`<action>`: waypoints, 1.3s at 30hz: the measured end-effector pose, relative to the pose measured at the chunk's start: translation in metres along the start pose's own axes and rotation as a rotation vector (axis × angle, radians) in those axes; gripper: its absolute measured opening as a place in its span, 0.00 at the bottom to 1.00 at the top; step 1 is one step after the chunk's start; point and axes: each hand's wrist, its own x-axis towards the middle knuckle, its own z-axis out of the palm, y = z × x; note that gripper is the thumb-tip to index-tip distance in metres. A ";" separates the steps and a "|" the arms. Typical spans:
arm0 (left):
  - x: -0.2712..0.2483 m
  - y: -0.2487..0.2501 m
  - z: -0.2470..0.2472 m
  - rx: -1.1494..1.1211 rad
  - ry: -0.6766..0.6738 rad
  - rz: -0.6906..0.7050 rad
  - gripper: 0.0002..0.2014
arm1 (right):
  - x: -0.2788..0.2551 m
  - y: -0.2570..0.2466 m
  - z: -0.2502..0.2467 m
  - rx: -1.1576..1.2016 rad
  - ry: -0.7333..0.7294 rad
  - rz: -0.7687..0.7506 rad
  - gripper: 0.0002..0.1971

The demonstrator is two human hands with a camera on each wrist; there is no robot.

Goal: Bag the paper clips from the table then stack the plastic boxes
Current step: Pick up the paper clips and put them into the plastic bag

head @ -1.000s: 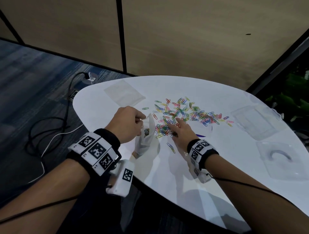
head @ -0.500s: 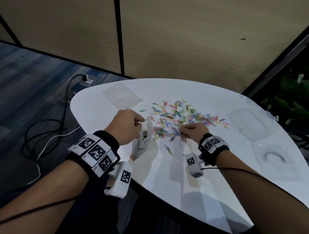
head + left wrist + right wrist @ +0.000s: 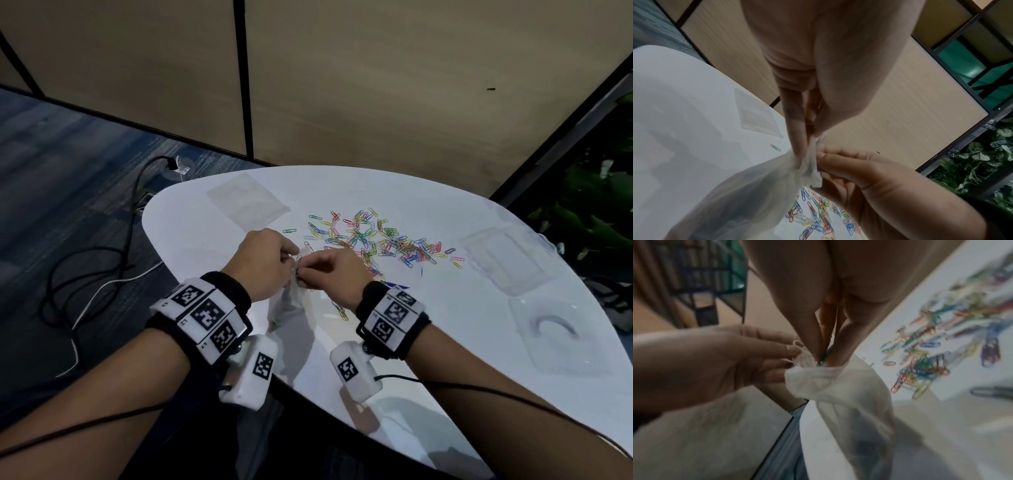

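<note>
Both forearms came in from the bottom corners, angled toward each other, wrists wrapped in black bands with tag blocks. Left hand (image 3: pixel 265 262) and right hand (image 3: pixel 334 270) met knuckle to knuckle, both raised. Left fingers (image 3: pixel 795 128) were pinched tight with thumb against forefinger, and right fingers (image 3: pixel 809 331) were bunched and pointing down.

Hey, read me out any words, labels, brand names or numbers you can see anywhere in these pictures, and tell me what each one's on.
No readable text in any view.
Left wristband and right wristband: square black-and-white code markers, plus tiny marks at the corners too small to read.
Bag, paper clips, plastic boxes, table: no lettering visible.
</note>
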 end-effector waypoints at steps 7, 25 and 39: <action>0.000 -0.005 -0.007 0.023 0.018 -0.007 0.16 | 0.016 -0.022 -0.023 -0.288 0.041 -0.027 0.16; 0.003 -0.008 -0.012 0.073 0.034 -0.054 0.16 | 0.051 0.088 -0.029 -1.346 -0.044 -0.089 0.11; 0.001 0.002 -0.008 0.099 -0.003 -0.036 0.15 | 0.025 0.019 -0.083 0.537 0.128 0.269 0.14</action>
